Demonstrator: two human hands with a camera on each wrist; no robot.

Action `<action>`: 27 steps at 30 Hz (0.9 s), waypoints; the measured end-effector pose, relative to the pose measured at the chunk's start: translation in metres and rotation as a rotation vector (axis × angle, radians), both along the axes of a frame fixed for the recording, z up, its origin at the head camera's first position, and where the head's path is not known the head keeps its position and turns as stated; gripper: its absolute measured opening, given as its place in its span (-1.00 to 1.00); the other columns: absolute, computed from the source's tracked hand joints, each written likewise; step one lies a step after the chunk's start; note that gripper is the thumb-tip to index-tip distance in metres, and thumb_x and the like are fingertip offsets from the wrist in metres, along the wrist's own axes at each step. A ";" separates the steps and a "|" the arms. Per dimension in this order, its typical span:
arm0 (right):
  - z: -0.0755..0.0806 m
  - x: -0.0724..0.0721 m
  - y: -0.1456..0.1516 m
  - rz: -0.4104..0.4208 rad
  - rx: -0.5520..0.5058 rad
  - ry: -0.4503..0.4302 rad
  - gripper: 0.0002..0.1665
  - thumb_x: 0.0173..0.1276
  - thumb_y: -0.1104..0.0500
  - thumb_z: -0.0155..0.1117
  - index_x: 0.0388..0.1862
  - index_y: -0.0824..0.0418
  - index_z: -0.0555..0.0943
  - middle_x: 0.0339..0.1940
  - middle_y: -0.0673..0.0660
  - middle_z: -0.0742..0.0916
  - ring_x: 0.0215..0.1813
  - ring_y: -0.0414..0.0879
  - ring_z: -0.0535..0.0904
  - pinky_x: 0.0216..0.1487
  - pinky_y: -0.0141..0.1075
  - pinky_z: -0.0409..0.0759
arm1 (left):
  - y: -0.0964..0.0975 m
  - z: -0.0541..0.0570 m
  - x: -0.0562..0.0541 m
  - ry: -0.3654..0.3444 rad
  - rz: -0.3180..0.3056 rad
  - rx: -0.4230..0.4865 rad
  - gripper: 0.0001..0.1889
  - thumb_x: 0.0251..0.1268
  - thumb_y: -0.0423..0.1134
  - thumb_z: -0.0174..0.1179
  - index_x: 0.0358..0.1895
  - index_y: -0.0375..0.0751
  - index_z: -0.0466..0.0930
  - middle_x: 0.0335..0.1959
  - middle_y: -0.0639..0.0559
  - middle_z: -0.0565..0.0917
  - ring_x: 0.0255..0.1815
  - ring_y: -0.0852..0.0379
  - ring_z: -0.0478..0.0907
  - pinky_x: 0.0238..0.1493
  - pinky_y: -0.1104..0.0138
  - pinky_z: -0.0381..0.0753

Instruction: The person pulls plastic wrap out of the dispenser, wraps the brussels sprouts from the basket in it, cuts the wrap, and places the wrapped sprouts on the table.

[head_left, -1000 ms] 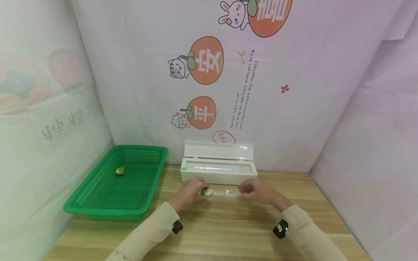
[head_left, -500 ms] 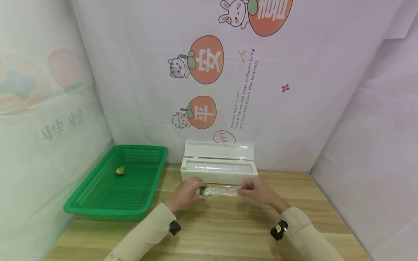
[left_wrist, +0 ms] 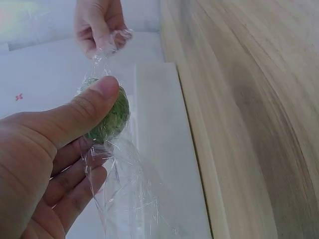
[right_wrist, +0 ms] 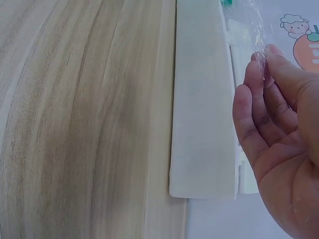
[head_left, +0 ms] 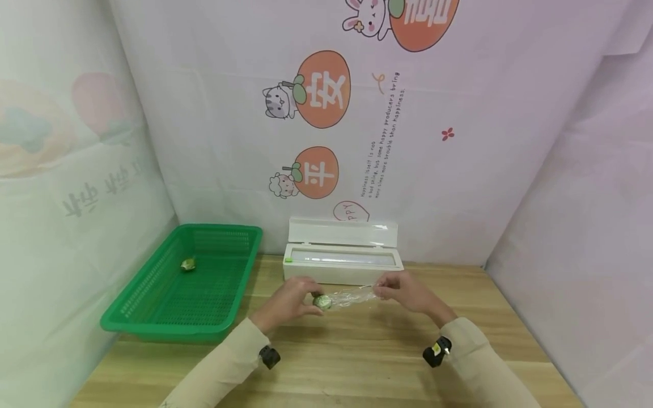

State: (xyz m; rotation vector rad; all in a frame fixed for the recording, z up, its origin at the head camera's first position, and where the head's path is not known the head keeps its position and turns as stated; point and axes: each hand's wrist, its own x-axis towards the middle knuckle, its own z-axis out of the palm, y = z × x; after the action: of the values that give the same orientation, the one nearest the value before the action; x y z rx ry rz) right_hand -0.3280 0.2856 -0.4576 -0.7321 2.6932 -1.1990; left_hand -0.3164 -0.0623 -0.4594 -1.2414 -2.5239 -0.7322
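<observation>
In the head view, my left hand [head_left: 288, 304] holds a small round green vegetable [head_left: 322, 302] between thumb and fingers. Clear cling film [head_left: 352, 296] wraps the vegetable and stretches from it to my right hand [head_left: 407, 290], which pinches the film's far end. Seen from the left wrist, the thumb presses on the film-covered green vegetable [left_wrist: 117, 117], and loose film hangs below it. In the right wrist view, the thumb and fingertips nip a crumpled strand of film [right_wrist: 260, 42]. Its exact kind of vegetable is hard to tell.
A white cling film dispenser [head_left: 342, 276] with its lid raised stands behind both hands, against the printed back cloth. At the left, a green plastic basket [head_left: 165, 330] holds one small wrapped green item [head_left: 187, 264]. The wooden table [head_left: 357, 362] lies beneath.
My right hand has taken hold of the film's end and lifted it slightly, so the film now slants up to the right. The left hand keeps the vegetable, shifted slightly left.
</observation>
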 end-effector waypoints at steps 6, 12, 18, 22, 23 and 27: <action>-0.004 -0.002 0.004 0.014 -0.015 0.003 -0.84 0.58 0.04 0.30 -0.10 0.09 0.73 -0.19 0.06 0.79 -0.13 -0.16 0.72 0.00 -0.11 0.79 | 0.006 0.009 0.009 -0.014 -0.048 0.023 -0.65 0.05 -0.19 0.63 -0.09 -0.18 0.79 -0.17 0.03 0.82 -0.13 0.19 0.72 -0.02 0.26 0.80; -0.010 -0.003 0.002 0.024 -0.019 0.017 -0.90 0.55 0.07 0.34 -0.14 0.04 0.74 -0.20 0.03 0.81 -0.15 -0.16 0.73 -0.05 -0.19 0.79 | 0.011 0.014 0.016 -0.056 -0.076 0.064 -0.64 0.08 -0.15 0.61 -0.07 -0.15 0.80 -0.13 0.06 0.83 -0.13 0.25 0.71 -0.05 0.39 0.76; -0.013 -0.001 -0.009 0.040 0.012 -0.017 -0.88 0.57 0.04 0.32 -0.15 0.00 0.75 -0.23 -0.01 0.81 -0.17 -0.17 0.71 -0.09 -0.22 0.77 | 0.019 0.016 0.020 -0.049 -0.175 0.139 -0.62 0.09 -0.12 0.60 -0.03 -0.15 0.80 -0.11 0.07 0.85 -0.12 0.29 0.72 -0.02 0.51 0.70; -0.017 -0.002 -0.019 0.100 0.015 -0.004 -0.85 0.60 0.06 0.28 -0.13 0.05 0.75 -0.22 0.02 0.81 -0.18 -0.18 0.70 -0.13 -0.33 0.72 | 0.027 0.019 0.023 -0.025 -0.239 0.176 -0.62 0.06 -0.14 0.61 -0.03 -0.16 0.80 -0.12 0.05 0.85 -0.12 0.30 0.73 -0.02 0.54 0.69; -0.018 -0.003 -0.022 0.113 0.010 -0.007 -0.84 0.60 0.06 0.27 -0.12 0.05 0.75 -0.22 0.02 0.81 -0.17 -0.19 0.70 -0.12 -0.34 0.71 | 0.029 0.019 0.024 -0.019 -0.253 0.186 -0.61 0.05 -0.16 0.62 -0.03 -0.17 0.80 -0.12 0.04 0.85 -0.12 0.29 0.73 -0.01 0.54 0.69; -0.023 -0.003 -0.034 0.131 0.009 -0.027 -0.86 0.60 0.09 0.27 -0.10 0.04 0.75 -0.19 -0.01 0.81 -0.15 -0.21 0.68 -0.10 -0.36 0.70 | 0.036 0.019 0.027 0.002 -0.311 0.223 -0.56 -0.01 -0.24 0.63 0.01 -0.19 0.80 -0.05 -0.04 0.85 -0.04 0.20 0.78 0.10 0.52 0.70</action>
State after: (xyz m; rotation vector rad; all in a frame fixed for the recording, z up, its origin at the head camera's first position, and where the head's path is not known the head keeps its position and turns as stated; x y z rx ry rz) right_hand -0.3313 0.2512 -0.4810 -0.8699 2.5817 -1.1566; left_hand -0.2893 -0.0259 -0.4406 -1.5653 -2.1953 -1.0462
